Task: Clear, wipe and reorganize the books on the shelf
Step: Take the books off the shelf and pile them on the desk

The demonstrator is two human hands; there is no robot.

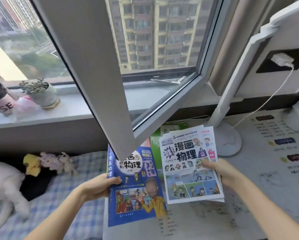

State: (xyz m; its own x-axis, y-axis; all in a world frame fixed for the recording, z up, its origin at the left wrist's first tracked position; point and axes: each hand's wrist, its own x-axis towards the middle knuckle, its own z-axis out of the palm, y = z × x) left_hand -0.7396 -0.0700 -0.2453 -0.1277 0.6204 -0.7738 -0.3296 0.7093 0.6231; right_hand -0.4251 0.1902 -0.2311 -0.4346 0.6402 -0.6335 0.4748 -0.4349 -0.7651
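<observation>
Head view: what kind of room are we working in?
Likely a child's bedroom, high up: soft toys on checked bedding, a desk with lamp, tower blocks outside the window.

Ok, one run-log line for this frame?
left hand: grip on blue comic physics book | right hand: grip on thin comic physics booklets | both above desk | green book behind

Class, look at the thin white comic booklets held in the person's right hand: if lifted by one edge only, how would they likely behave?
The thin white comic booklets look like slim paperbacks, so they would probably droop. Several are fanned in the right hand, so they may slide apart. They seem lighter than the thick blue book in the left hand.
</observation>
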